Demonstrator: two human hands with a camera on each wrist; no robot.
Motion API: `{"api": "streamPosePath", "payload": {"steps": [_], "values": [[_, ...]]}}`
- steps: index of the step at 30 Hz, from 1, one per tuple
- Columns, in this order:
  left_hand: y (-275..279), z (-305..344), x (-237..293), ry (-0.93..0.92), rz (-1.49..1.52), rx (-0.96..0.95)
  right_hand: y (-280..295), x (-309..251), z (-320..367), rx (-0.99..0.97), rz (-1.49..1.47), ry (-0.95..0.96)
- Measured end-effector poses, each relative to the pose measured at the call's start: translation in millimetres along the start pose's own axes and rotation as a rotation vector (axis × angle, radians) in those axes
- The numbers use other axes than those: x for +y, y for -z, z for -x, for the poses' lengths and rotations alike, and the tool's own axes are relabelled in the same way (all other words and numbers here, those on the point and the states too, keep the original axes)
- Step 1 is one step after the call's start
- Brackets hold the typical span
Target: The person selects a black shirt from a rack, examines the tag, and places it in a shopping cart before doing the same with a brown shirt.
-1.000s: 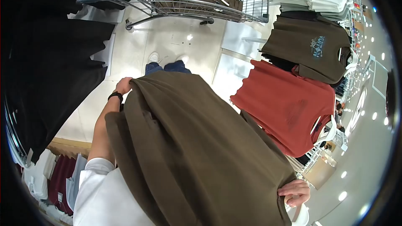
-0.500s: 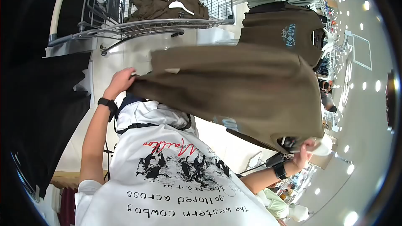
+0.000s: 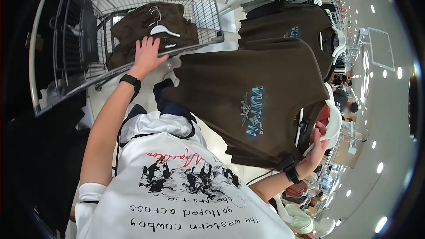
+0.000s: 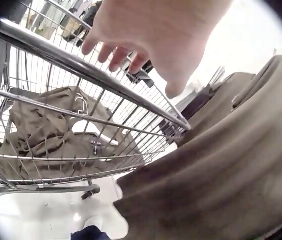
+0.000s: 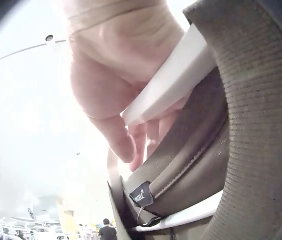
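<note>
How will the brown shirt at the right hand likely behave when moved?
Probably floppy: the brown shirt drapes in soft folds. Its free-hanging hem may swing. Likely light: only the right hand seems to hold its white hanger.

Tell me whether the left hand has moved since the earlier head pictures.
Yes, in the head view: against the shopping cart, the left hand has gone from the brown shirt toward the cart's near rim.
</note>
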State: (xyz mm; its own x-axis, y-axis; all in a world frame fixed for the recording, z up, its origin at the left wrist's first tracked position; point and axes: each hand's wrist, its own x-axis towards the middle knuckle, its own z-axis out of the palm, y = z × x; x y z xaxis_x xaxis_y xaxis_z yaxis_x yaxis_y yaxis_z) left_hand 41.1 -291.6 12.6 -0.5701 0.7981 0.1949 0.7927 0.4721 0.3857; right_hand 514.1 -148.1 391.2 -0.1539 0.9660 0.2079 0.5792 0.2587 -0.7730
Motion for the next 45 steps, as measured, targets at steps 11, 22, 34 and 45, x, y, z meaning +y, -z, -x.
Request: {"api": "streamPosePath", "payload": {"steps": [11,22,34,45], "values": [[-26,-58,23,0.051,-0.005,-0.518,-35,31,-214,-0.028,-0.026,0.024],[-35,-73,26,0.058,0.006,-0.481,-72,31,-350,-0.086,0.060,-0.019],[-44,-97,29,0.050,0.002,-0.493,-60,24,-368,0.035,0.024,-0.018],[-40,-93,30,0.023,0.016,-0.496,-57,15,-402,0.033,0.040,-0.052]]}}
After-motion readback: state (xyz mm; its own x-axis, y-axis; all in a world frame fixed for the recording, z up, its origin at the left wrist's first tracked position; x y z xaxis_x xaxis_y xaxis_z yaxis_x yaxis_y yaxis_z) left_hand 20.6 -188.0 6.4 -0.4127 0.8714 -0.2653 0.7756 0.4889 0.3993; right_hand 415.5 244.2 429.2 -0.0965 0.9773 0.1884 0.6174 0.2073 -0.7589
